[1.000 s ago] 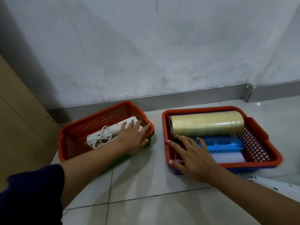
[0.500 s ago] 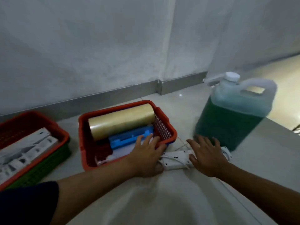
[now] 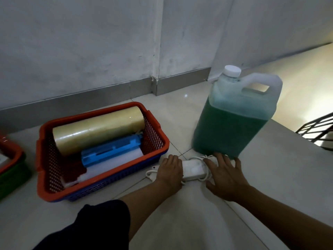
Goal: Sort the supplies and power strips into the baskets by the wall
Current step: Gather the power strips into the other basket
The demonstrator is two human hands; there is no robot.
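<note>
Gripping from both ends, left hand [image 3: 169,170] and right hand [image 3: 224,175] pressed flat on white plastic power strip [image 3: 193,169] with looped cord, lying on pale tiled floor [image 3: 270,177] between red mesh basket [image 3: 156,141] and green-filled jug [image 3: 232,120], likely to lift level.

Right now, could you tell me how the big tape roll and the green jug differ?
The tape roll lies on its side inside the red basket; the green jug stands upright on the bare floor. The tape roll is a yellowish cylinder; the jug is boxy, translucent, holding green liquid under a white cap. Neither is touched: both hands are on the white power strip.
</note>
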